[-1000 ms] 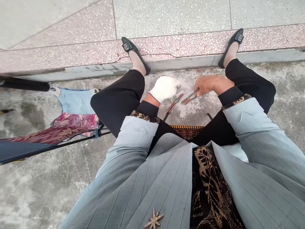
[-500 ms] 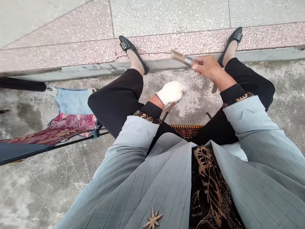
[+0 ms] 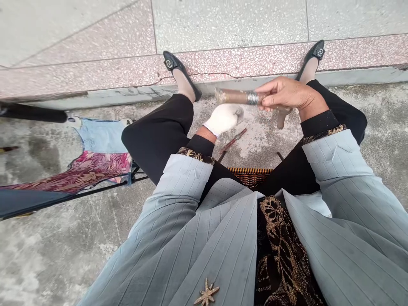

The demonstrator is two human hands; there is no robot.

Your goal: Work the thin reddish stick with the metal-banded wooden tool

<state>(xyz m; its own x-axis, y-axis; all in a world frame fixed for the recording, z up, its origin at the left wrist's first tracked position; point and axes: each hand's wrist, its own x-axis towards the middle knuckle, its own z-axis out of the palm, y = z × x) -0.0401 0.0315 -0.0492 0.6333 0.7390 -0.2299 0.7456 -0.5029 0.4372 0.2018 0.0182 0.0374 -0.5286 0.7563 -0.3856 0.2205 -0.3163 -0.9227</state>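
By the bare right hand [image 3: 288, 94], a brown, wood-like stick [image 3: 234, 96] is pinched between thumb and fingers. Its round shaft is bound near the grip with shiny wire [image 3: 253, 97], and its blunt end is seen close to the left hand [image 3: 224, 118]. Below the palm a brown piece [image 3: 281, 119] is shown, its join hidden. The left hand is covered in white knit; whether anything is gripped cannot be told. Nearby, a thin reddish rod [image 3: 234, 139] is seen against rough concrete [image 3: 264, 148]. A woven seat [image 3: 251, 173] is partly covered by the legs; a flowered cloth [image 3: 98, 165] is stretched at left.
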